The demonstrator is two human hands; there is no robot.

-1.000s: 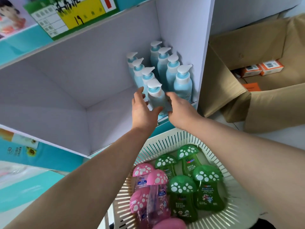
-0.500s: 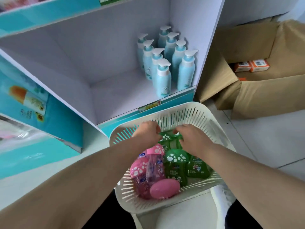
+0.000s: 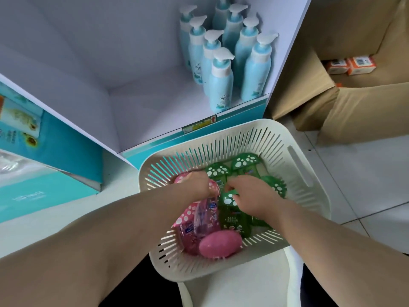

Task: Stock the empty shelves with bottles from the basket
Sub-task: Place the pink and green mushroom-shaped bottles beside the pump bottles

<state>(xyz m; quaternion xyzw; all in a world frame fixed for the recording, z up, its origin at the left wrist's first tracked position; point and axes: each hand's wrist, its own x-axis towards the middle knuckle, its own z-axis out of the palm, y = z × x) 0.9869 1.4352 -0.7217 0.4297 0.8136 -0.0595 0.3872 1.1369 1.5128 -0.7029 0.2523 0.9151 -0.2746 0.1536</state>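
On my feed, at nine o'clock, a teal carton printed with pictures stands just beside the shelf, whose white bay fills ten to twelve o'clock. At one o'clock inside that bay I see the blue pump bottles, upright in two rows along the right wall. The front one is just behind the teal lip, where a yellow price tag is stuck.

In the middle of my view the basket, cream and slotted, sits on a white seat, close in front of the shelf lip. The left hand is inside it, its arm running in from seven o'clock. Its fingers are curled downward over the spotted cap of a pink bottle, which I read as a grip on that cap, though the fingertips are hidden under the hand. Other pink bottles lie touching it at the basket's six to nine o'clock side. The right hand is in from four o'clock, fingers and thumb bent round the white-spotted cap of a green bottle lying at the basket's centre. Other green bottles lie packed together from the basket's twelve to three o'clock.

At two o'clock of the frame an open cardboard box rests on the tiled floor, with orange-and-white packs inside near its back wall.
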